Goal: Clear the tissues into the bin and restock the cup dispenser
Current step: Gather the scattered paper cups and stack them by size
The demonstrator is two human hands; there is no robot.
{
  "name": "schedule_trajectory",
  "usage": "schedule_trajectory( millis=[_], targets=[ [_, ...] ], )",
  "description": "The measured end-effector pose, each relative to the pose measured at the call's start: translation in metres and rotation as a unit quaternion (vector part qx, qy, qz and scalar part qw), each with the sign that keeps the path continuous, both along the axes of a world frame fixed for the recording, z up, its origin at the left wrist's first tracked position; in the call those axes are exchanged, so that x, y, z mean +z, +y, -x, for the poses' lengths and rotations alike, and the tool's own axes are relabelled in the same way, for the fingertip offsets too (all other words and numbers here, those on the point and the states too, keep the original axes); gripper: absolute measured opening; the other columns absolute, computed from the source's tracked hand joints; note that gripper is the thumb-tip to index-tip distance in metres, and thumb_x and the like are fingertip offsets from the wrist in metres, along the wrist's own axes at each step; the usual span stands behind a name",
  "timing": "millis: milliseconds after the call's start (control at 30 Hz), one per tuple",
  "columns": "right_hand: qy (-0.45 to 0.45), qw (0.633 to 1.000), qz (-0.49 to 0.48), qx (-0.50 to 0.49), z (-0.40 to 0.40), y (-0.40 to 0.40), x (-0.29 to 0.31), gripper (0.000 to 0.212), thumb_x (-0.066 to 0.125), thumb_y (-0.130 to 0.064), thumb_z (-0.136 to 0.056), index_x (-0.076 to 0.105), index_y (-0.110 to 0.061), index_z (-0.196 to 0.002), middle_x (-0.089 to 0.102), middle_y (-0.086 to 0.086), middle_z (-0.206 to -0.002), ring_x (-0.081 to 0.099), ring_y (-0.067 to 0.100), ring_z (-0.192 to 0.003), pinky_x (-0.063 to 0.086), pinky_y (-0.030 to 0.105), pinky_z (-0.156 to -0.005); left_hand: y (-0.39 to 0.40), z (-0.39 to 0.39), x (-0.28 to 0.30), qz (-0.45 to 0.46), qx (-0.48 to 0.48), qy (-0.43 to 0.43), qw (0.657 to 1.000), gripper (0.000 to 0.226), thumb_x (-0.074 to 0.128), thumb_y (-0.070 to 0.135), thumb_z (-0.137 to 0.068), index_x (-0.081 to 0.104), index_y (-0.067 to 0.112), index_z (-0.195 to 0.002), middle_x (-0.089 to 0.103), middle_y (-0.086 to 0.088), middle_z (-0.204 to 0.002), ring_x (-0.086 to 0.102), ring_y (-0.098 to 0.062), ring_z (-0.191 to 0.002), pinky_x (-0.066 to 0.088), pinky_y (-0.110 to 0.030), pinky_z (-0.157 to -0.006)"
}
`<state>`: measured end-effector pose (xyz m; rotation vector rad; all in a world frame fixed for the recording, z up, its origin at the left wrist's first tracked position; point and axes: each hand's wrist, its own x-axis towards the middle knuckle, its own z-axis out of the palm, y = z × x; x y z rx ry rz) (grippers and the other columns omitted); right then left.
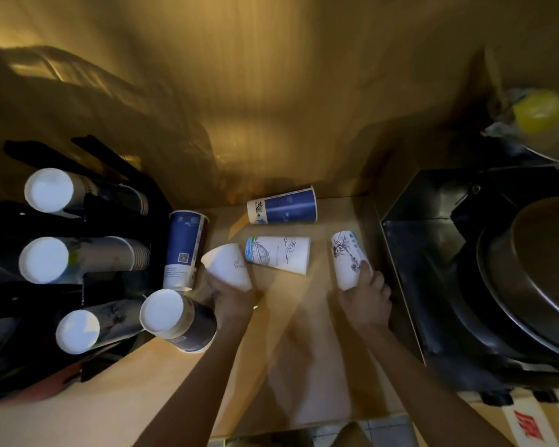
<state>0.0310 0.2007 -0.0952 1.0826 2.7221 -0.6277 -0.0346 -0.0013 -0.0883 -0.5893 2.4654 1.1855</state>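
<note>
- The cup dispenser (78,253) already carries stacks in its slots, so restocking looks partly done.
- Just right of it, the left hand (231,300) grips a white cup (228,266).
- Farther right, the right hand (367,293) grips a patterned cup (347,256).
- Three loose cups still lie between; no tissues visible.

Blue band with pale base noted on the cup by the wall (282,205). White with dark line drawing and a blue-green rim patch: middle cup (278,254). Tan wood counter (304,366). Black dispenser rack (88,285). Yellow seen in the bin (542,112).
</note>
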Motion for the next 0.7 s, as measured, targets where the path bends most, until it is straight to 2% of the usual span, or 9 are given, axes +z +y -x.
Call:
schedule_trajectory(
  millis=[100, 167, 267, 333, 400, 533, 633, 700],
  targets=[
    [0.011, 0.998, 0.061, -0.032, 0.003, 0.005, 0.005, 0.083, 0.066, -0.043, -0.074, 0.020, -0.016, -0.137, 0.036, 0.020, -0.132, 0.040, 0.041, -0.116, 0.040, 0.050, -0.095, -0.008, -0.007, 0.002, -0.019, 0.012, 0.080, 0.997, 0.100, 0.073, 0.013, -0.072, 0.005, 0.018, -0.145, 0.034, -0.021, -0.143, 0.036, -0.041, -0.129, 0.036, -0.059, -0.103],
    [0.028, 0.990, 0.118, -0.068, 0.004, 0.010, 0.006, 0.085, 0.070, -0.041, -0.071, 0.023, -0.013, -0.136, 0.038, 0.020, -0.132, 0.043, 0.041, -0.116, 0.042, 0.050, -0.095, -0.012, -0.010, 0.003, -0.014, 0.008, 0.114, 0.993, 0.098, 0.074, 0.010, -0.068, 0.011, 0.014, -0.143, 0.033, -0.022, -0.140, 0.033, -0.041, -0.129, 0.034, -0.057, -0.104],
    [0.042, 0.985, 0.147, -0.085, 0.000, 0.014, 0.006, 0.086, 0.074, -0.041, -0.067, 0.028, -0.007, -0.131, 0.041, 0.019, -0.129, 0.046, 0.039, -0.113, 0.044, 0.046, -0.092, -0.011, -0.010, 0.006, -0.036, 0.001, 0.137, 0.990, 0.102, 0.077, 0.007, -0.061, 0.014, 0.012, -0.141, 0.027, -0.021, -0.140, 0.031, -0.039, -0.127, 0.032, -0.051, -0.105],
    [0.069, 0.980, 0.160, -0.100, 0.000, 0.013, 0.009, 0.087, 0.076, -0.041, -0.065, 0.030, -0.005, -0.130, 0.044, 0.019, -0.127, 0.050, 0.038, -0.109, 0.046, 0.043, -0.088, -0.008, -0.010, 0.009, -0.046, -0.022, 0.129, 0.990, 0.101, 0.078, 0.006, -0.058, 0.019, 0.011, -0.139, 0.028, -0.019, -0.139, 0.033, -0.039, -0.126, 0.034, -0.050, -0.103],
    [0.120, 0.970, 0.173, -0.118, 0.002, 0.011, 0.017, 0.095, 0.078, -0.042, -0.064, 0.026, -0.005, -0.135, 0.045, 0.020, -0.132, 0.051, 0.038, -0.112, 0.046, 0.046, -0.091, -0.004, -0.013, 0.009, -0.059, -0.034, 0.108, 0.992, 0.097, 0.080, 0.005, -0.057, 0.025, 0.010, -0.135, 0.031, -0.017, -0.138, 0.036, -0.036, -0.125, 0.038, -0.049, -0.101],
    [0.249, 0.945, 0.170, -0.127, 0.009, 0.008, 0.052, 0.105, 0.081, -0.045, -0.054, 0.024, -0.020, -0.138, 0.045, 0.012, -0.137, 0.049, 0.030, -0.120, 0.044, 0.044, -0.097, -0.001, -0.017, 0.000, -0.083, -0.063, 0.070, 0.992, 0.093, 0.085, 0.007, -0.054, 0.033, 0.011, -0.132, 0.045, -0.013, -0.133, 0.047, -0.032, -0.121, 0.045, -0.050, -0.099],
    [0.312, 0.932, 0.163, -0.089, 0.009, 0.001, 0.086, 0.098, 0.080, -0.045, -0.051, 0.027, -0.032, -0.133, 0.044, 0.001, -0.136, 0.046, 0.020, -0.121, 0.043, 0.039, -0.098, -0.001, -0.022, -0.009, -0.086, -0.082, 0.053, 0.992, 0.094, 0.084, 0.008, -0.056, 0.033, 0.014, -0.135, 0.051, -0.011, -0.133, 0.051, -0.031, -0.119, 0.045, -0.046, -0.099],
    [0.348, 0.922, 0.153, -0.067, 0.008, -0.007, 0.109, 0.088, 0.079, -0.044, -0.054, 0.032, -0.035, -0.129, 0.045, -0.002, -0.132, 0.046, 0.016, -0.118, 0.045, 0.039, -0.098, -0.001, -0.025, -0.012, -0.096, -0.077, 0.060, 0.991, 0.096, 0.083, 0.006, -0.056, 0.033, 0.014, -0.136, 0.052, -0.012, -0.133, 0.050, -0.031, -0.120, 0.042, -0.042, -0.101]
  ],
)
